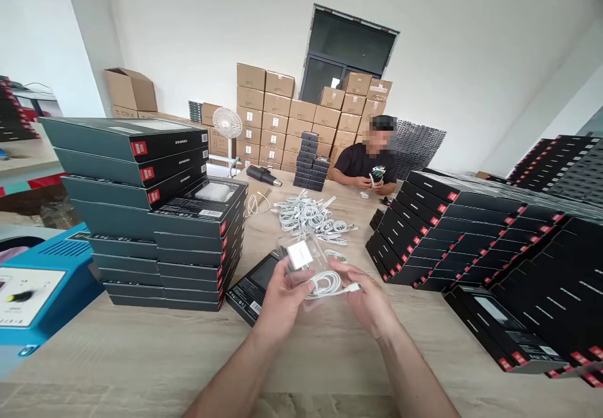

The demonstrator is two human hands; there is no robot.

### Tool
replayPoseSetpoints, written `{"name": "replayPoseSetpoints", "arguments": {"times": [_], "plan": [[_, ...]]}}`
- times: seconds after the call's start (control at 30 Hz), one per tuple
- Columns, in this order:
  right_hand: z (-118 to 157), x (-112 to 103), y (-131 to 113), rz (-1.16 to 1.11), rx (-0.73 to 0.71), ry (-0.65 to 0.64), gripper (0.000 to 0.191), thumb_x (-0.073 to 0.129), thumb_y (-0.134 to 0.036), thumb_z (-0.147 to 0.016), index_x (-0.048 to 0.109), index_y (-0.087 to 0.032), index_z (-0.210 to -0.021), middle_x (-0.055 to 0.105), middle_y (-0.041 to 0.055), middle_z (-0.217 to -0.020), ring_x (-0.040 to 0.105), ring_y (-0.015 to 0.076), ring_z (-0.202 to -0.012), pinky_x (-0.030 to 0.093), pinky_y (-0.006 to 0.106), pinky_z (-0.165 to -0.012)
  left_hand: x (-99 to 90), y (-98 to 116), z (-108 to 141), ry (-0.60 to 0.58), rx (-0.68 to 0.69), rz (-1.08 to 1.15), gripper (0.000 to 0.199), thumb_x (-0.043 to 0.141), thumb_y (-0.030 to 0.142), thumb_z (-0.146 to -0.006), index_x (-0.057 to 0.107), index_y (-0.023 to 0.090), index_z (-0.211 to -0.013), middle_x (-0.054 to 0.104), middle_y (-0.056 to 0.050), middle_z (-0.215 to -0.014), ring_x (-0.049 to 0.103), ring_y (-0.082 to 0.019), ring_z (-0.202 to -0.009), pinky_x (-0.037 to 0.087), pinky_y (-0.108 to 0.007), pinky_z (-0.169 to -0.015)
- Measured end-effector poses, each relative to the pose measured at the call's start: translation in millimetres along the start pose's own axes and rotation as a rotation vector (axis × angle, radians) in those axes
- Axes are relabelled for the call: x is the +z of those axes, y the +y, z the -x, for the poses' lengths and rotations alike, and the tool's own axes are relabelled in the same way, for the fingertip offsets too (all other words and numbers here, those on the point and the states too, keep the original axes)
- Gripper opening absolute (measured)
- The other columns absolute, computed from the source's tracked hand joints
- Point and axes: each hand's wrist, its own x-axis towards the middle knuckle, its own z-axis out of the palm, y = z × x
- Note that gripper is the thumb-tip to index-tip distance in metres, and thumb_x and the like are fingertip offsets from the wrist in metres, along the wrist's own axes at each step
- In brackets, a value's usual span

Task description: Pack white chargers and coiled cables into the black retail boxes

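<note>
While holding the clear plastic tray (320, 258) above the counter (164, 355), inward from the middle of the near edge, keep the left hand (282, 295) firm, with fingers clamped on the tray's near left side, right by the coiled white cable (326, 284). Note the right hand (367, 298) at the tray's right side, with fingers curled near the cable's connector (353, 286); cannot tell whether together on the cable or apart and merely supporting. Probably best to tuck the connector, sticking out past the tray's right side, inside the coil first, then press the loops down evenly rather than at one point. Avoid flexing the thin plastic, and leave the white adapter (300, 254) alone at the far end. Mind the black box (254, 286) just left of the tray, the cable heap (308, 214) toward the counter's far edge, and the box stack (188, 236) near the left edge.
</note>
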Motion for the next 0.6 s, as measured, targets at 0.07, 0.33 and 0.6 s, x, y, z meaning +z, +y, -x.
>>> {"name": "replayPoseSetpoints", "arguments": {"times": [0.07, 0.33, 0.6], "plan": [[2, -3, -3, -0.126, 0.132, 0.001, 0.045, 0.075, -0.051, -0.076, 0.074, -0.028, -0.114, 0.072, 0.0095, -0.117, 0.066, 0.0302, -0.106, 0.051, 0.045, -0.089, 1.4, 2, 1, -0.058, 0.014, -0.039, 0.092, 0.092, 0.032, -0.053, 0.044, 0.020, -0.131, 0.073, -0.012, -0.100, 0.071, -0.031, -0.091, 0.059, -0.044, -0.072], [7, 17, 7, 0.204, 0.045, 0.040, 0.049, 0.077, -0.048, -0.076, 0.068, -0.024, -0.118, 0.071, 0.0036, -0.083, 0.064, 0.0213, -0.078, 0.052, 0.033, -0.071, -3.3, 0, -3, -0.010, 0.107, -0.221, 0.083, 0.081, 0.027, -0.061, 0.042, 0.016, -0.133, 0.074, -0.005, -0.085, 0.070, -0.022, -0.076, 0.054, -0.032, -0.069], [4, 6, 11, -0.008, 0.257, -0.140, 0.061, 0.079, -0.043, -0.074, 0.059, -0.024, -0.129, 0.070, 0.0073, -0.106, 0.067, 0.0243, -0.095, 0.055, 0.037, -0.079, -9.7, -11, -10, 0.002, 0.179, -0.344, 0.083, 0.077, 0.025, -0.069, 0.037, 0.021, -0.143, 0.074, -0.004, -0.091, 0.070, -0.022, -0.082, 0.053, -0.033, -0.075]]}}
